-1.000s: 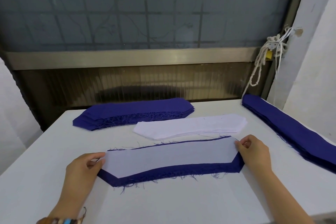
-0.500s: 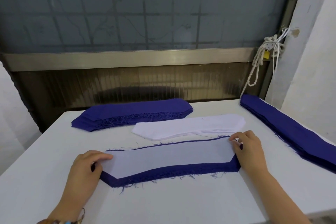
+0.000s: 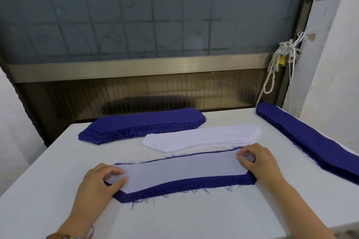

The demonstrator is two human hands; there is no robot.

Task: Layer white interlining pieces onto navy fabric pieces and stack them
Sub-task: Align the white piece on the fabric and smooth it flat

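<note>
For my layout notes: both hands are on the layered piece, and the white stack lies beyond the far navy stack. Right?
No. The head view shows the white stack nearer than the far navy stack, not beyond it. The left hand and right hand are on the layered piece.

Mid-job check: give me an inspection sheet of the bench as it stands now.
Surface: white table, flat.
Job's things: white interlining piece lying on a navy piece, front centre; interlining stack behind it; far navy stack at back left; right navy stack along the right edge.
Clutter: nothing seen.
Hands: left hand and right hand, bent fingers on the interlining piece's two ends; pinch unclear.
Cables: knotted white cord hanging by the window frame, off the table.
Surroundings: window behind; white wall to the right.
</note>
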